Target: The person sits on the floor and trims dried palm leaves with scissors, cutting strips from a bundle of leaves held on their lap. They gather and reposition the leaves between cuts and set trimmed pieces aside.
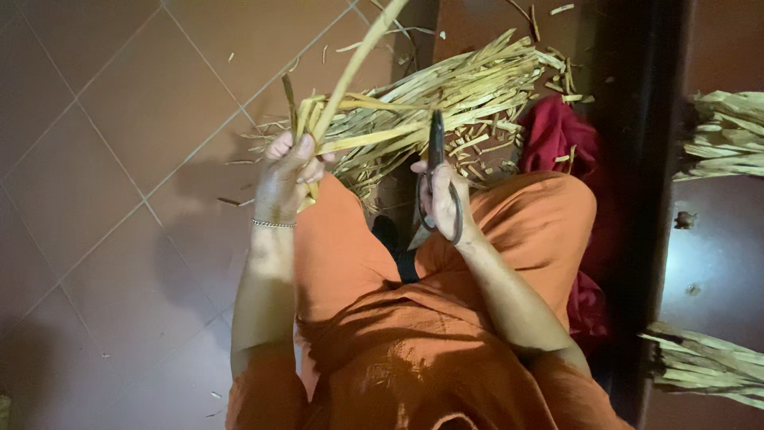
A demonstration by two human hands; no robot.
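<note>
My left hand (288,171) grips a bundle of pale yellow cane strips (350,76), one long strip rising up past the top edge. My right hand (440,199) holds dark metal scissors (436,147) by their loop handles, blades closed and pointing up, just right of the strips. Both hands hover above my knees, which are covered in orange cloth (485,239). A thin bracelet circles my left wrist.
A heap of cut straw strips (469,87) lies on the tiled floor (119,119) ahead of my knees. A red cloth (557,135) sits at the right of it. Two more strip bundles (724,131) (704,362) lie at the right edge beyond a dark beam.
</note>
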